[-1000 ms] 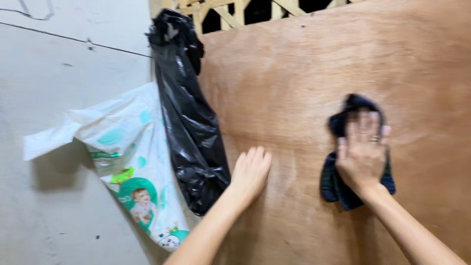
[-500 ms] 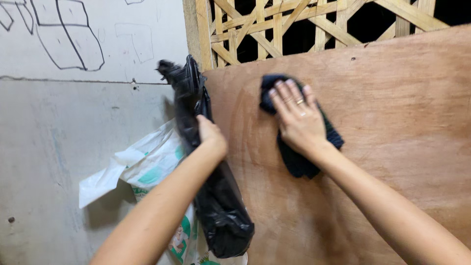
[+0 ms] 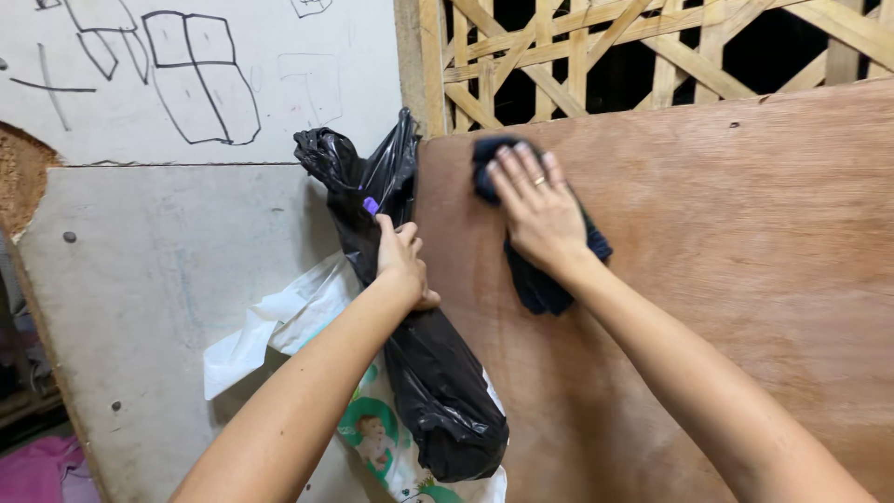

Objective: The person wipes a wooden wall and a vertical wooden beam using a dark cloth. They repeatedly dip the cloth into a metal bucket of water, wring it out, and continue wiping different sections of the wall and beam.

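My right hand (image 3: 537, 210) presses a dark blue cloth (image 3: 533, 282) flat against the upper left corner of a brown plywood board (image 3: 726, 261). A ring shows on one finger. My left hand (image 3: 401, 258) grips a black plastic bag (image 3: 438, 391) that hangs along the board's left edge, pinching it near a small purple bit (image 3: 371, 205). Behind the black bag hangs a white printed plastic bag (image 3: 279, 321).
A woven bamboo lattice (image 3: 605, 56) rises above the plywood. To the left stands a grey wall panel (image 3: 158, 279) with nail heads, and black line drawings (image 3: 200, 79) on the white wall above. Pink fabric (image 3: 42, 466) lies at the bottom left.
My right hand slid the cloth up and left across the board to its top corner. My left hand left the board and took hold of the black bag. The view shifted upward and left.
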